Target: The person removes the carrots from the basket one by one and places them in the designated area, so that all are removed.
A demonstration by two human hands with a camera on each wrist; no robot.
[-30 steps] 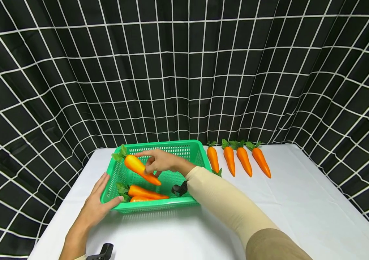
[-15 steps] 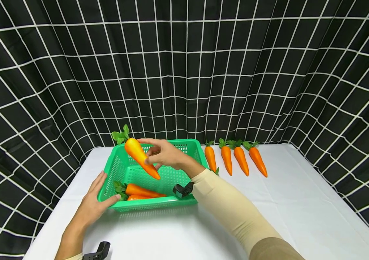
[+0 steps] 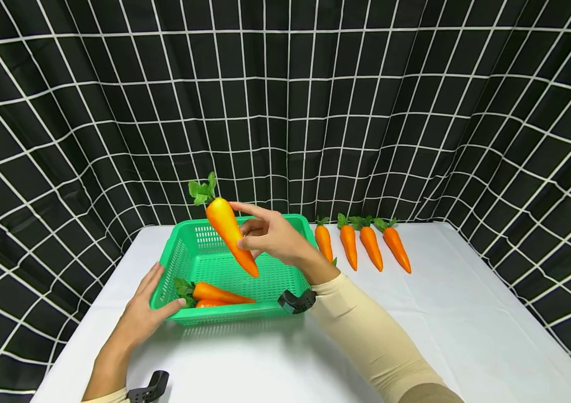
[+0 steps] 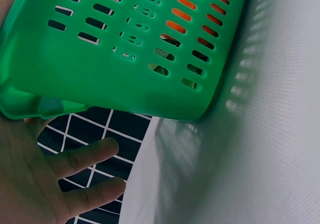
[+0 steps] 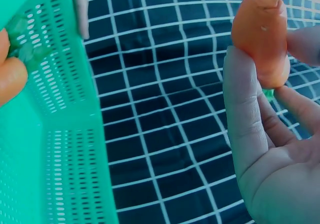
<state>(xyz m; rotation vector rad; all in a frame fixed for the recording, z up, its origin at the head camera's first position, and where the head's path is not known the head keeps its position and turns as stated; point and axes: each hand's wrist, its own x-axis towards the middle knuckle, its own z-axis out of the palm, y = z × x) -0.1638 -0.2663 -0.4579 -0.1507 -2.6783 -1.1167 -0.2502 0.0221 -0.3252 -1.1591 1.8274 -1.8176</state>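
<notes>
My right hand (image 3: pixel 277 238) pinches an orange carrot (image 3: pixel 227 224) between thumb and fingers, above the green plastic basket (image 3: pixel 240 316). The carrot tilts, its leafy top up to the left and its tip down to the right. In the right wrist view the held carrot (image 5: pixel 262 38) shows tip first between the fingers. My left hand (image 3: pixel 139 316) rests on the basket's near left corner, thumb over the front rim and fingers along the left side. In the left wrist view two fingers (image 4: pixel 90 159) stretch out straight, apart from the basket. Two carrots (image 3: pixel 220 292) lie inside along the front wall.
Right of the basket, several carrots (image 3: pixel 348 246) lie in a row on the white tablecloth (image 3: pixel 456 319), leaves toward the back. Green leaves (image 3: pixel 334 261) peek out beside the basket's right wall. A black curtain with white grid lines (image 3: pixel 285 112) surrounds the table's back and sides.
My right hand has raised the carrot from inside the basket to above its rim, drifting slightly right, and the carrot has turned steeper. My left hand stays at the basket corner.
</notes>
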